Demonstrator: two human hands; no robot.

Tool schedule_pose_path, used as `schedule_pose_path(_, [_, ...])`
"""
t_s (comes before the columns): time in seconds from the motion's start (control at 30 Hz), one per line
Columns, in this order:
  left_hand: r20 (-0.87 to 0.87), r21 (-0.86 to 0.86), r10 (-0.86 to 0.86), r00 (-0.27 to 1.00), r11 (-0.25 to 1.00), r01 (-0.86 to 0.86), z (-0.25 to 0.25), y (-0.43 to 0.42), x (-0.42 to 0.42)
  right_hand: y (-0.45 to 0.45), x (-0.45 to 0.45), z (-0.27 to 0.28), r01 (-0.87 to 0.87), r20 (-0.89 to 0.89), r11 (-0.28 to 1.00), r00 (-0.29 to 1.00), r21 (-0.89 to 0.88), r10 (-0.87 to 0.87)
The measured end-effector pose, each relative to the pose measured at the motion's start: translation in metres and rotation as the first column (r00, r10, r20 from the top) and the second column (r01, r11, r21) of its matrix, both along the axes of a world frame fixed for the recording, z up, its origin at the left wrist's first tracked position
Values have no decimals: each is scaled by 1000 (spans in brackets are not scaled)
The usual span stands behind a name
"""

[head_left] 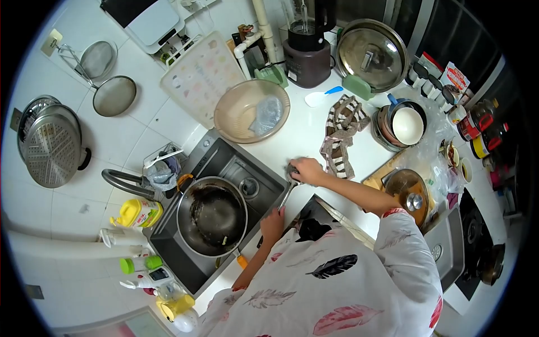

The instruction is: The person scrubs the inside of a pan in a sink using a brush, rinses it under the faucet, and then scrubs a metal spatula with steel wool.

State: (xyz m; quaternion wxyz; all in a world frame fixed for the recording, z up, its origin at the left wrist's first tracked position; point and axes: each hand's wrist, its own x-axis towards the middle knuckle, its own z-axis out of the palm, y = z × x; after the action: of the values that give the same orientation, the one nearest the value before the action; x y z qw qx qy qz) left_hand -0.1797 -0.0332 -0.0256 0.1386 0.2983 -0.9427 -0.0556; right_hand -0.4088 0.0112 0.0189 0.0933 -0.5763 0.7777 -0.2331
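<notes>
My left hand [273, 224] is closed around the dark handle of a long metal cooking utensil [287, 195], held slanting over the counter by the sink's edge. At the utensil's upper end, my right hand [307, 171] is closed over a small dark grey lump [291, 170] that looks like a steel-wool scrubber. My fingers partly cover the lump and the utensil's head, so its exact shape is hidden. To the left, a dirty frying pan [216, 216] with dark residue and a food scrap rests over the grey sink [227, 160].
A beige basin [224, 121] holding a clear plastic bag stands behind the sink. Right of my right hand lies a striped cloth [341, 137]. Stacked pots with a white bowl [407, 126] and a glass-lidded pot [405, 188] stand farther right. A curved faucet [120, 180] and bottles line the left.
</notes>
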Motion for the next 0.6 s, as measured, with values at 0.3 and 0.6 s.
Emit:
schedule_pose_path(0.3, [93, 133, 26, 995, 990, -38, 6, 3, -1, -2, 8, 2, 67, 8, 998, 998, 3, -67])
schedule_pose_path(0.6, [3, 36, 6, 1000, 999, -6, -1, 3, 0, -2, -21, -11, 214, -133, 972, 970, 94, -201])
